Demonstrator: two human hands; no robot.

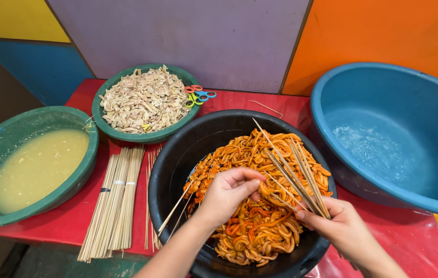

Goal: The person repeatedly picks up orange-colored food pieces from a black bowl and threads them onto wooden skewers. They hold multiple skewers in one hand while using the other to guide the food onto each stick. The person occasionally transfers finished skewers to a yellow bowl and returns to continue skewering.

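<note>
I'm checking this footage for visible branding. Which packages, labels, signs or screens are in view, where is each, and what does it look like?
None in view: no package, label, sign or screen.
Only plain basins on the red table, bundled skewers, and blank coloured wall panels.

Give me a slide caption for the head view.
Left hand pinches orange curled strips in a black basin while right hand grips bamboo skewers.

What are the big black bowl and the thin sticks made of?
The black basin looks like plastic: smooth, thick rolled rim with a dull shine. The skewers in the right hand look like bamboo or wood: pale tan, matte, very thin and straight, like the bundled skewers on the table.
</note>
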